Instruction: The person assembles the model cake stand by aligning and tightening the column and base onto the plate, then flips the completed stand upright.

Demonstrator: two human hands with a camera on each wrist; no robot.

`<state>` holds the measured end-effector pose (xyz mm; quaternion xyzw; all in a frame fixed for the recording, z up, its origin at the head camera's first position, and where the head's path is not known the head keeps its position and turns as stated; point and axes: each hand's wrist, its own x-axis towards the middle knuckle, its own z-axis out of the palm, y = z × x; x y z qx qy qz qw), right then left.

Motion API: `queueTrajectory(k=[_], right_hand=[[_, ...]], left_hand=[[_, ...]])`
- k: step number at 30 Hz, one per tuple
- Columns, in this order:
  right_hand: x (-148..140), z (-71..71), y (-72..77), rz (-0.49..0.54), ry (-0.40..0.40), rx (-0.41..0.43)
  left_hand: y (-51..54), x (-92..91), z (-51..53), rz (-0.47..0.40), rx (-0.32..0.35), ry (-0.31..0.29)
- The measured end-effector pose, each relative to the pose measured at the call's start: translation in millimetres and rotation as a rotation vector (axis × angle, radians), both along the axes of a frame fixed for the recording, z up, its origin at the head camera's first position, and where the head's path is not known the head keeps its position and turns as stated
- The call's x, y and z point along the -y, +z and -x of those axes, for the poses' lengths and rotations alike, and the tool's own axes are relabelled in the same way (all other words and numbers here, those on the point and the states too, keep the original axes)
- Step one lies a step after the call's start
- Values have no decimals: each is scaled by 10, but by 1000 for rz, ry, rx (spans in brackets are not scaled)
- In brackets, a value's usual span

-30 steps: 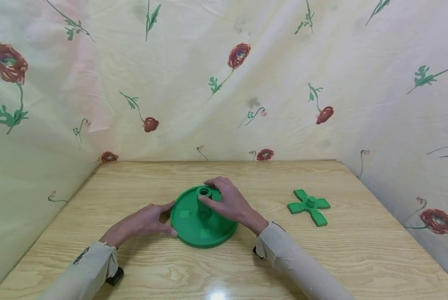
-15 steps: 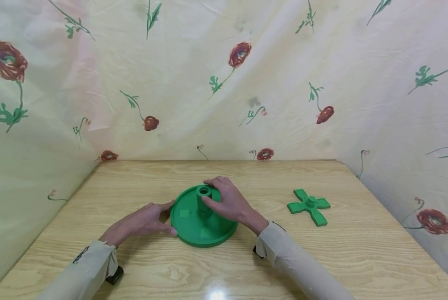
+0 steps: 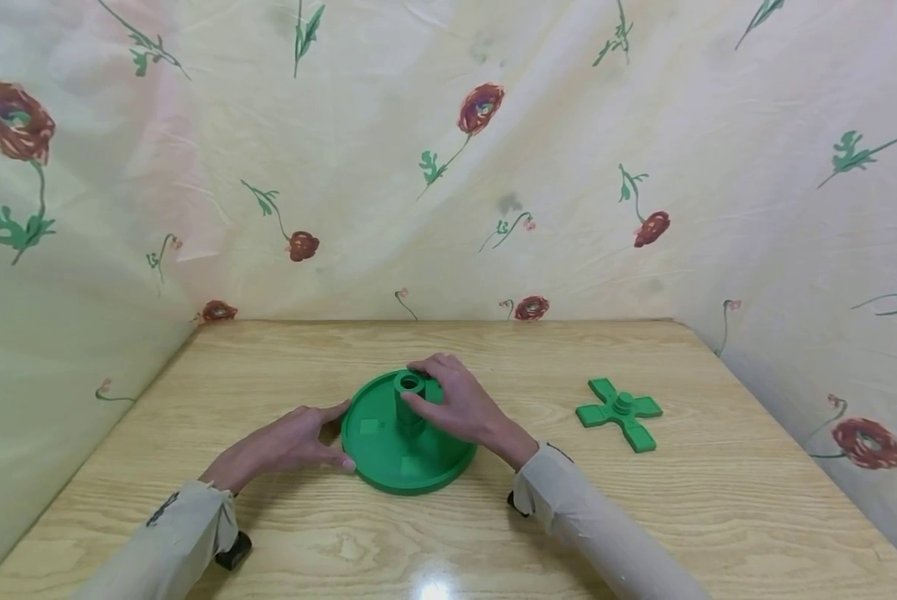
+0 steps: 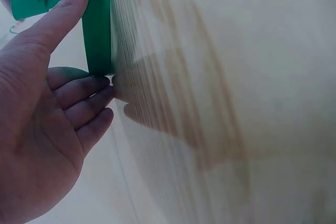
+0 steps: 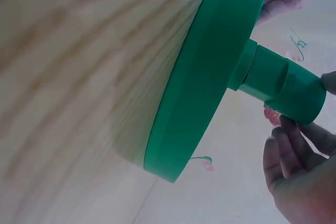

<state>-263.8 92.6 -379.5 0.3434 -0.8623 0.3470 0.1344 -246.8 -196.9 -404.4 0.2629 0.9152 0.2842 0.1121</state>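
A round green tray-like base [image 3: 409,476] with a raised rim lies on the wooden table. From its middle a hollow green tube [image 3: 409,404] stands upright. My left hand [image 3: 287,446] holds the base's left edge, thumb toward the near side and fingers toward the far side; the left wrist view has the thumb on the rim [image 4: 97,30] and the fingertips beside it. With thumb and fingers near its top, my right hand [image 3: 459,404] grips the tube; the right wrist view shows the tube [image 5: 294,90] meeting a short collar on the base.
To the right, a green cross-shaped piece [image 3: 619,410] with a round threaded-looking peg in its centre lies flat on the table [image 3: 553,550]. A floral cloth [image 3: 373,167] hangs behind the table and along both sides.
Both hands stay in place on the base and tube. The right thumb and the tube's top shift only very slightly; the cross-shaped piece stays put.
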Motion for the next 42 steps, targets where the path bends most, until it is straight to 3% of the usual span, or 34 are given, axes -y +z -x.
queueTrajectory(k=[42], right_hand=[[-27, 26, -18, -4, 11, -4]], left_hand=[[1, -8, 4, -4, 5, 7]])
